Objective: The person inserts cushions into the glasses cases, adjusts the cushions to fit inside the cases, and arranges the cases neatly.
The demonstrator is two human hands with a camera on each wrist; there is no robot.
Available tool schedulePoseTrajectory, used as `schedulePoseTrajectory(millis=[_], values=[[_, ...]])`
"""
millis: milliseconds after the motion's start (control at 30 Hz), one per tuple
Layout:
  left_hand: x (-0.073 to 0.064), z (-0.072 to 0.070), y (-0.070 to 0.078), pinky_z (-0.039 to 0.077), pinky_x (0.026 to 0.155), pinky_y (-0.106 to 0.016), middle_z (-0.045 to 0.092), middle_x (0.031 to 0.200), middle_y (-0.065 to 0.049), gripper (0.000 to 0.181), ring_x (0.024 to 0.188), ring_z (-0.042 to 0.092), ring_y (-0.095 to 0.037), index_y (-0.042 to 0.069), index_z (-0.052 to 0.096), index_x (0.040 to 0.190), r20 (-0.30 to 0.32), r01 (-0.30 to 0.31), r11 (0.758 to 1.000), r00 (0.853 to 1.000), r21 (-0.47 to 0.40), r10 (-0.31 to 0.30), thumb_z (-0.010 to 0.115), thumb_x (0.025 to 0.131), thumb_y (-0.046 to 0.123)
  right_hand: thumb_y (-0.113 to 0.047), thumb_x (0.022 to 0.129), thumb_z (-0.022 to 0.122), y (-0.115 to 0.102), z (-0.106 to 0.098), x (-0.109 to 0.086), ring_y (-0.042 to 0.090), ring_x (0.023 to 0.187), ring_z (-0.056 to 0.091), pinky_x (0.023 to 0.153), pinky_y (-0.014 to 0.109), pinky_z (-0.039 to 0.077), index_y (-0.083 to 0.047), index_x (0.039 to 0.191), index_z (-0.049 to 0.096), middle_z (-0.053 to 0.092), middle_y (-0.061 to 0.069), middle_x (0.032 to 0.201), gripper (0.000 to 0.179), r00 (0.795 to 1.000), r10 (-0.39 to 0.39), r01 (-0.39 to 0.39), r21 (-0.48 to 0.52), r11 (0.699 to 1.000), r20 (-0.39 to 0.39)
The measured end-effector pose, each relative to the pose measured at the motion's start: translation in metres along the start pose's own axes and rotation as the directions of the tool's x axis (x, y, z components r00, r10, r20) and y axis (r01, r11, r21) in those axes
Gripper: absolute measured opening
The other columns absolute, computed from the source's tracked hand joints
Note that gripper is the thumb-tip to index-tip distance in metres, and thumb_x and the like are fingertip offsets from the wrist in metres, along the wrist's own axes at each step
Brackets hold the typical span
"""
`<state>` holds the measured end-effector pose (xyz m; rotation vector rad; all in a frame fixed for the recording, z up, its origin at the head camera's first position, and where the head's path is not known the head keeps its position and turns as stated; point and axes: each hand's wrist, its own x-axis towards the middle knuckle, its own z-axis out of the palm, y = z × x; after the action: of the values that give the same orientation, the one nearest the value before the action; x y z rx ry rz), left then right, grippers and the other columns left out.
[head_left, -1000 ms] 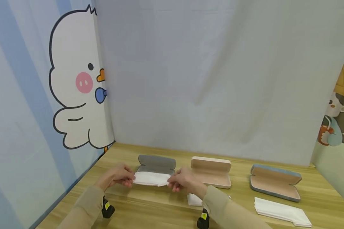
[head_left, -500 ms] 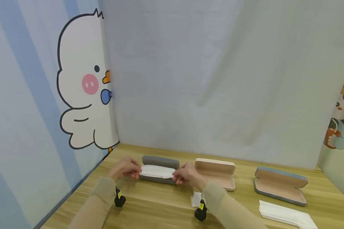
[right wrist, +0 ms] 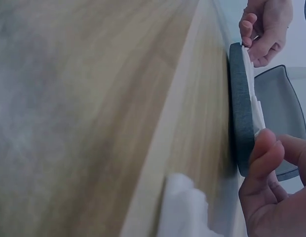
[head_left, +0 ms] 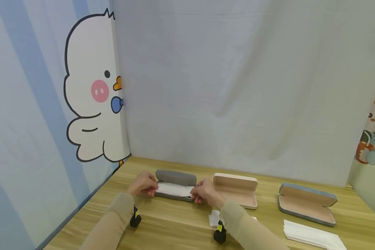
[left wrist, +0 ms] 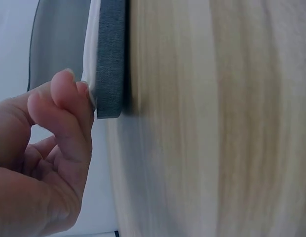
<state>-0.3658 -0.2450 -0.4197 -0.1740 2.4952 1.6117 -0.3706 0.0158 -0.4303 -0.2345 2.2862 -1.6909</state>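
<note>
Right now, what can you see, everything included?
wooden table: one, brown, beneath cases
grey case: one, grey, open, left
cream case: one, cream, open, centre
blue case: one, blue, open, right
held cloth: one, white, at grey case's opening
middle cloth: one, white, near cream case
right cloth: one, white, near blue case
backdrop: one, grey, behind table
cartoon bird: one, white, left
cartoon figure: one, multicoloured, right edge
wrist devices: two, black, one per arm
sleeves: two, beige, foreground
left hand: one, bare, cloth's left end
right hand: one, bare, cloth's right end
</note>
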Motion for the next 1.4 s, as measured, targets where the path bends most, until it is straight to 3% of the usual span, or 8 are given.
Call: schedulePoseTrajectory(millis=[300,500,600,667,767,833,933,1400], values=[[0.0,0.005,0.002,0.034,0.037,-0.015,0.051,0.051,0.0,0.008,0.039,0.042,-0.006,-0.002,0.061,0.078,-0.084,-0.046,0.986,0.995,0.16,0.06,0.062,0.072,-0.007,0.006,0.082,0.062,0.001,0.004,0.003,0.006,0.036,0.049,0.034,0.015,0.039,0.003,0.073,0.06,0.055,0.0,0.049,0.01,0.999,-0.036,0.034,-0.079,0.996,-0.029],[0.002,0.0,-0.009,0.029,0.037,-0.015,0.042,0.051,0.004,0.019,0.039,0.034,-0.005,0.003,0.053,0.074,-0.052,-0.139,0.956,0.986,0.26,0.158,0.071,0.076,0.001,-0.002,0.085,0.063,0.0,0.003,-0.004,0.006,0.032,0.047,0.033,0.017,0.039,-0.006,0.058,0.053,0.047,-0.003,0.042,0.028,0.998,-0.064,0.067,-0.18,0.981,0.024],[0.001,-0.009,-0.013,0.033,0.038,-0.017,0.045,0.052,0.002,0.024,0.039,0.039,-0.007,0.0,0.052,0.09,0.013,-0.179,0.958,0.983,0.223,0.181,0.073,0.082,0.011,-0.014,0.086,0.068,-0.004,-0.002,-0.007,0.007,0.03,0.045,0.032,0.019,0.039,-0.007,0.06,0.046,0.046,-0.002,0.038,0.036,0.998,-0.053,0.062,-0.262,0.963,0.041],[0.0,-0.016,-0.015,0.04,0.04,-0.02,0.051,0.058,-0.002,0.038,0.042,0.045,-0.01,-0.002,0.049,0.109,0.091,-0.205,0.963,0.977,0.173,0.191,0.073,0.084,0.014,-0.021,0.085,0.073,-0.006,-0.006,-0.01,0.009,0.03,0.046,0.031,0.021,0.041,0.0,0.079,0.051,0.049,0.001,0.04,0.031,0.998,-0.038,0.05,-0.302,0.952,0.046],[-0.001,-0.022,-0.019,0.052,0.046,-0.024,0.061,0.072,-0.009,0.073,0.05,0.056,-0.013,0.002,0.03,0.141,0.235,-0.211,0.973,0.955,0.098,0.183,0.074,0.083,0.009,-0.02,0.08,0.08,-0.006,-0.009,-0.013,0.012,0.033,0.049,0.032,0.026,0.047,0.003,0.123,0.037,0.057,0.009,0.049,0.066,0.995,-0.02,0.049,-0.308,0.95,0.096],[-0.001,-0.023,-0.02,0.056,0.05,-0.027,0.063,0.077,-0.013,0.094,0.053,0.06,-0.015,0.007,0.014,0.151,0.307,-0.2,0.979,0.935,0.051,0.175,0.075,0.081,0.002,-0.015,0.077,0.082,-0.004,-0.008,-0.013,0.013,0.035,0.052,0.034,0.029,0.05,-0.001,0.139,0.02,0.061,0.013,0.057,0.088,0.989,-0.029,0.07,-0.281,0.957,0.146],[0.0,-0.021,-0.021,0.058,0.052,-0.028,0.061,0.077,-0.014,0.108,0.056,0.061,-0.015,0.009,-0.001,0.154,0.351,-0.198,0.98,0.919,0.011,0.181,0.073,0.078,-0.007,-0.004,0.075,0.081,0.0,-0.005,-0.012,0.013,0.035,0.052,0.034,0.03,0.05,-0.002,0.135,0.018,0.061,0.015,0.06,0.087,0.979,-0.072,0.116,-0.231,0.966,0.193],[0.002,-0.021,-0.023,0.062,0.059,-0.031,0.053,0.086,-0.016,0.108,0.068,0.068,-0.021,0.008,-0.005,0.152,0.344,-0.188,0.98,0.918,-0.062,0.198,0.068,0.076,-0.015,0.005,0.077,0.076,0.009,-0.003,0.0,0.013,0.037,0.054,0.035,0.025,0.05,-0.004,0.115,0.023,0.059,0.012,0.06,0.066,0.962,-0.099,0.12,-0.067,0.991,0.253]])
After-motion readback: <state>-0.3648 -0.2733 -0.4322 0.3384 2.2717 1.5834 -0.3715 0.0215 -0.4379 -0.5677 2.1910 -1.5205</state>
